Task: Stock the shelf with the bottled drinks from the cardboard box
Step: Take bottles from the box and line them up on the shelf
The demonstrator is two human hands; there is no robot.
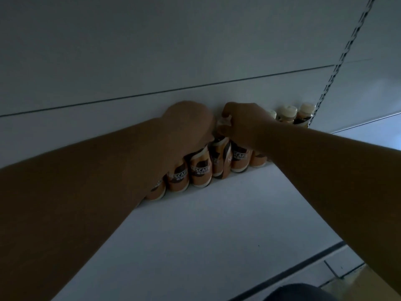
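On shelf [195, 213], nine bottles [200, 170], two hands [217, 124]

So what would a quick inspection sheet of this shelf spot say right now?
Surface: white shelf, front area bare.
Job's things: row of coffee bottles at the back wall, more capped bottles far right; cardboard box not clearly seen.
Clutter: nothing seen.
Grips: left hand rests over the bottle tops, fingers hidden; right hand holds the top of one bottle.
Cables: nothing seen.
Surroundings: slotted shelf upright, white back panel, dim light.
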